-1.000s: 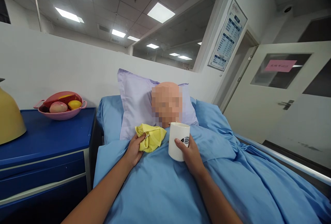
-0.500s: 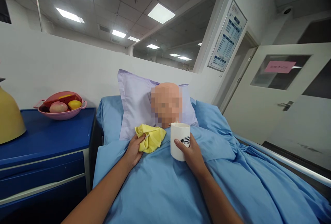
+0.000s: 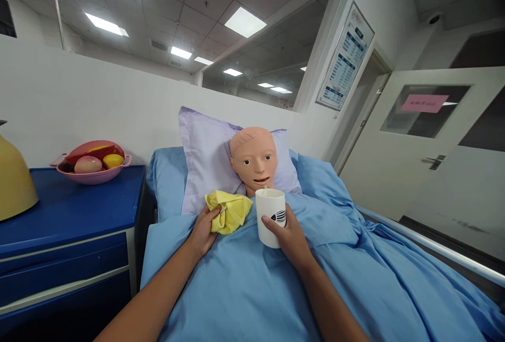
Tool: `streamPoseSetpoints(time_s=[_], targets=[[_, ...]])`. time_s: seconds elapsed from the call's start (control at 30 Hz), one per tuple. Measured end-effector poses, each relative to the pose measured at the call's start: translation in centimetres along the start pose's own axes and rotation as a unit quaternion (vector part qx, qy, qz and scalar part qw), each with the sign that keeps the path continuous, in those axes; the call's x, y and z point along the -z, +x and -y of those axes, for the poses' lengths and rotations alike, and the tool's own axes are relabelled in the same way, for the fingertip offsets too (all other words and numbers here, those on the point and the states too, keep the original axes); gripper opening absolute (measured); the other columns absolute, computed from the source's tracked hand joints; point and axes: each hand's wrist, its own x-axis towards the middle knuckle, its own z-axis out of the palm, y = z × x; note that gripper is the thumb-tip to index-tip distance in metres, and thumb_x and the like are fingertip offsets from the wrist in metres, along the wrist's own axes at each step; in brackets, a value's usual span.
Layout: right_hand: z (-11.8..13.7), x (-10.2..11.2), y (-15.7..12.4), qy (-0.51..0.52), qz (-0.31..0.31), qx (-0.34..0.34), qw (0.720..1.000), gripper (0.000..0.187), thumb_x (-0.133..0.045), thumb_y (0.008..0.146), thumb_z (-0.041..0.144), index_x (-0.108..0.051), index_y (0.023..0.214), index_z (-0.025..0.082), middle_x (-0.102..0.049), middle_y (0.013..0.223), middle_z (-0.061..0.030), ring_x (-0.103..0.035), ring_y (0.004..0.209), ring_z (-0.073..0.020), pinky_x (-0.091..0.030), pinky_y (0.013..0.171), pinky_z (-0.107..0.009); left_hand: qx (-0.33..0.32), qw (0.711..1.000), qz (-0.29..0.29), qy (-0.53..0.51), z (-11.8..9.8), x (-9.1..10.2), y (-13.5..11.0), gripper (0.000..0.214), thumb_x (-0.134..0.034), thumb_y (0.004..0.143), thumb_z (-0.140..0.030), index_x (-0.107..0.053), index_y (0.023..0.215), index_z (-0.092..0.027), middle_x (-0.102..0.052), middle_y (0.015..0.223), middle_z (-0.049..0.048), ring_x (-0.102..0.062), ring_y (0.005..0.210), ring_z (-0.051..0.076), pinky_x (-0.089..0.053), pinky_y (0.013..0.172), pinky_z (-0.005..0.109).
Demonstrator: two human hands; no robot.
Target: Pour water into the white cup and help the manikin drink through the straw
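We hold a white ceramic mug with a dark striped mark (image 3: 270, 217) upright in our right hand (image 3: 287, 234), the grip clamped around its side with the thumb across the mark, just below the chin of a bald training manikin head (image 3: 253, 159). A thin straw-like stick shows at the mug's rim, pointing toward the manikin's mouth. Our left hand (image 3: 203, 230) has its grip closed on a crumpled yellow cloth (image 3: 229, 211), which lies on the bed just beside the mug, against the lower edge of a pale lilac pillow (image 3: 205, 158) under the manikin's head. A light blue blanket (image 3: 252, 284) covers the manikin's body and both our forearms rest over it. A metal bed rail (image 3: 434, 247) runs along the right side. To the left stands a dark blue bedside cabinet (image 3: 71, 210), carrying a pink plastic bowl of fruit (image 3: 91, 162) and, at the edge of view, a rounded yellow vessel (image 3: 13, 184). A white door with a pink note (image 3: 426, 142) stands at the right.
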Motion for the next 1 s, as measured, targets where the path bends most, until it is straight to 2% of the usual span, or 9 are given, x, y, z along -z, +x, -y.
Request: streamPoseSetpoints(time_s=[0.2, 1.0], targets=[[-0.02, -0.07, 0.03, -0.006, 0.004, -0.001, 1.000, 0.054, -0.072, 0.072, 0.051, -0.055, 0.115, 0.023, -0.067, 0.098, -0.0034, -0.060, 0.088, -0.0247, -0.047, 0.077, -0.035, 0.003, 1.000, 0.001, -0.003, -0.08, -0.16, -0.11, 0.039, -0.070, 0.080, -0.022, -0.060, 0.117, -0.014, -0.071, 0.110, 0.0119, -0.070, 0.091, 0.022, -0.057, 0.084, 0.032], [0.32, -0.05, -0.02, 0.016, 0.046, 0.000, 0.999, 0.051, -0.072, 0.075, 0.049, -0.054, 0.115, 0.024, -0.065, 0.099, -0.0029, -0.058, 0.090, -0.0234, -0.046, 0.077, -0.035, -0.002, 1.000, 0.007, -0.003, 0.16, 0.18, 0.08, 0.040, -0.070, 0.080, -0.023, -0.059, 0.118, -0.014, -0.070, 0.112, 0.0123, -0.069, 0.094, 0.023, -0.056, 0.089, 0.035]])
